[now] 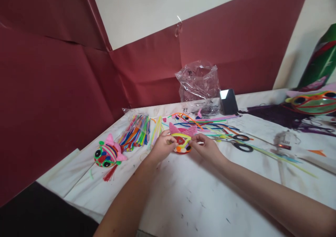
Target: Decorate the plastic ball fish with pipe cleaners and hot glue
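between left hand and right hand, both pinching it, craft face, pink ears, yellow outline, red middle

Held one pink-eared craft animal head between left hand and right hand. Had, at left, one red-tasselled craft head and bundled pipe cleaners; at right, black-handled scissors; behind, one upright smartphone.

In front of a dark red wall covering stands a crumpled clear plastic bag. Just right of it, a dark smartphone stands propped on the white desk. At far right, a green object is partly cut off.
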`<action>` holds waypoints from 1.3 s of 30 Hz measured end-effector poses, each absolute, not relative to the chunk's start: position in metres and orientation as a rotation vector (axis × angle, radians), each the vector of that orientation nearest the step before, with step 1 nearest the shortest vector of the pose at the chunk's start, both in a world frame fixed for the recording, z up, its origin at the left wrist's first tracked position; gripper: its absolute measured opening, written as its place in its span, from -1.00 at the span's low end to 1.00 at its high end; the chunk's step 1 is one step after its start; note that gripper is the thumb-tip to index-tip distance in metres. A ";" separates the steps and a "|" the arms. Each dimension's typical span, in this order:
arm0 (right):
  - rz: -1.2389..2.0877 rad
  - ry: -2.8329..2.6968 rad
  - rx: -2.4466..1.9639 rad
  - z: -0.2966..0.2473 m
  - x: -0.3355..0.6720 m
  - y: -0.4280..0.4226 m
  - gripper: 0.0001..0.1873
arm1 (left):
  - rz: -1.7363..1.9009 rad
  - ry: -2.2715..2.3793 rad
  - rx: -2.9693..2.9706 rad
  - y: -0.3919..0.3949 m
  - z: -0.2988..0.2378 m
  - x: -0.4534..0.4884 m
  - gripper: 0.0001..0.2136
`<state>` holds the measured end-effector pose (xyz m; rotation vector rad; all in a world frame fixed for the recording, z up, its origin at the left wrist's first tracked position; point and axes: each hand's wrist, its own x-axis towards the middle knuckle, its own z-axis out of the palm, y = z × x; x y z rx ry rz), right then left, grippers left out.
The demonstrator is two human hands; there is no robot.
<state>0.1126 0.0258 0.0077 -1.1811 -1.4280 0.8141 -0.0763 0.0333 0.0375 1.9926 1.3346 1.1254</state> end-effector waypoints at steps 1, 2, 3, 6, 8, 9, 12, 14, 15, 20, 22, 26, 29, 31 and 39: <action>0.799 -1.428 -1.199 0.008 0.112 0.026 -0.72 | 1.116 1.333 2.002 0.032 0.038 -0.076 -0.96; 0.783 -1.427 -1.220 0.008 0.112 0.027 -0.70 | 1.103 1.336 2.011 0.031 0.039 -0.075 -0.96; 0.767 -1.423 -1.242 0.007 0.112 0.028 -0.67 | 1.084 1.345 2.022 0.030 0.040 -0.074 -0.96; 0.726 -1.415 -1.286 0.007 0.113 0.029 -0.63 | 1.035 1.390 2.057 0.027 0.043 -0.071 -0.96; 0.703 -1.426 -1.275 0.007 0.114 0.027 -0.65 | 1.031 1.416 2.071 0.026 0.045 -0.069 -0.95; 0.691 -1.438 -1.261 0.007 0.115 0.025 -0.68 | 1.036 1.423 2.074 0.026 0.045 -0.068 -0.94; 0.660 -1.499 -1.205 0.010 0.114 0.016 -0.79 | 1.038 1.417 2.093 0.026 0.045 -0.066 -0.93; 0.652 -1.562 -1.169 0.011 0.112 0.012 -0.83 | 1.036 1.403 2.115 0.026 0.044 -0.065 -0.92; 0.652 -1.589 -1.157 0.011 0.111 0.010 -0.82 | 1.035 1.396 2.126 0.026 0.044 -0.065 -0.91; 0.663 -1.620 -1.156 0.009 0.105 0.011 -0.79 | 1.013 1.375 2.196 0.025 0.043 -0.066 -0.90; 0.664 -1.636 -1.154 0.009 0.105 0.013 -0.81 | 1.007 1.379 2.235 0.025 0.042 -0.065 -0.89; 0.623 -1.656 -1.177 0.009 0.107 0.012 -0.83 | 1.017 1.380 2.288 0.025 0.039 -0.062 -0.88; 0.608 -1.656 -1.199 0.008 0.108 0.010 -0.81 | 1.035 1.384 2.305 0.025 0.037 -0.061 -0.88; 0.601 -1.660 -1.205 0.006 0.109 0.009 -0.80 | 1.039 1.379 2.317 0.025 0.036 -0.061 -0.87; 0.514 -1.696 -1.216 0.007 0.110 0.009 -0.76 | 1.033 1.322 2.364 0.028 0.040 -0.065 -0.89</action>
